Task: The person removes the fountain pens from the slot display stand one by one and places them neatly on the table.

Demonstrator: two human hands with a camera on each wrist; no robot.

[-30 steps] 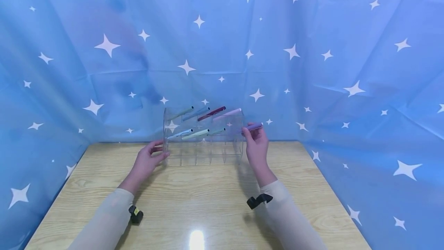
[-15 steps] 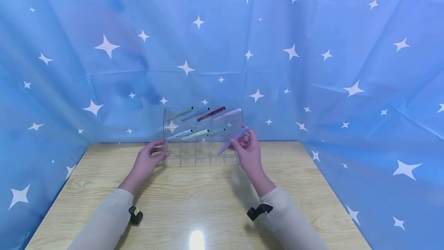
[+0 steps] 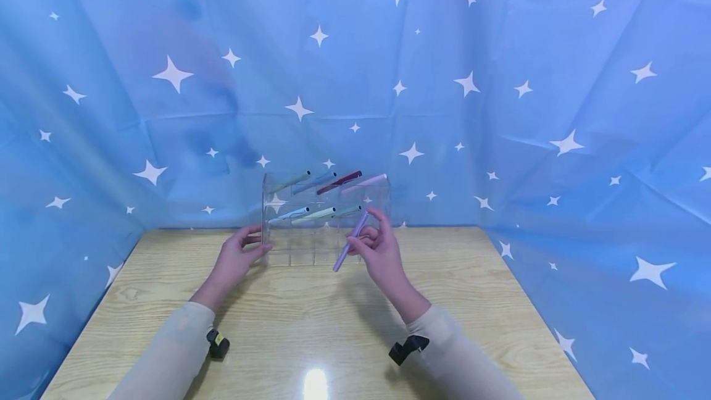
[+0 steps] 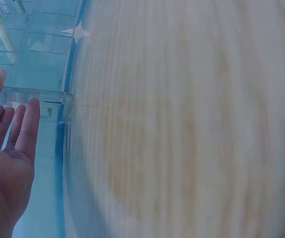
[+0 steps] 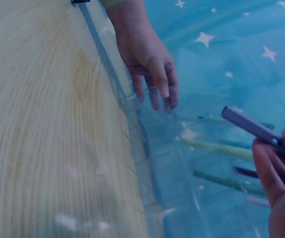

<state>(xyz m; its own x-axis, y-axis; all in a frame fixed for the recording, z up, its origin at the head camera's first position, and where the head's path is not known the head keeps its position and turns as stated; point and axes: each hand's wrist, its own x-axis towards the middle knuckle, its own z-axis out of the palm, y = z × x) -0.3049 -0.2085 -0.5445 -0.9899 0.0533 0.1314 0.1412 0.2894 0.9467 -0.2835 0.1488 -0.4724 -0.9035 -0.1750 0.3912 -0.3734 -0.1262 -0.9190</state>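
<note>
A clear acrylic pen rack (image 3: pixel 302 257) stands near the table's back edge. My left hand (image 3: pixel 236 257) holds its left end, thumb in front and fingers at the side; the left wrist view shows the fingers (image 4: pixel 29 126) by the clear panel. Between thumb and fingers of my right hand (image 3: pixel 384 258) is a slim purple pen (image 3: pixel 344 254), tilted, low in front of the rack's right half. Pens lie slanted in the rack: dark red (image 3: pixel 339 183), pink (image 3: pixel 365 183) and others in the upper row, with light blue (image 3: pixel 289 214), pale green (image 3: pixel 314 214) and darker green (image 3: pixel 349 210) below.
A light wood-grain table (image 3: pixel 289 326) lies beneath, with a bright glare spot near the front. Behind and at both sides hangs a blue curtain (image 3: pixel 355 66) with white stars. Small black cameras sit on both wrists.
The right hand has brought the purple pen from the rack's right side leftward and down to its front, turning it steeper. My left hand has stayed at the rack's left end.
</note>
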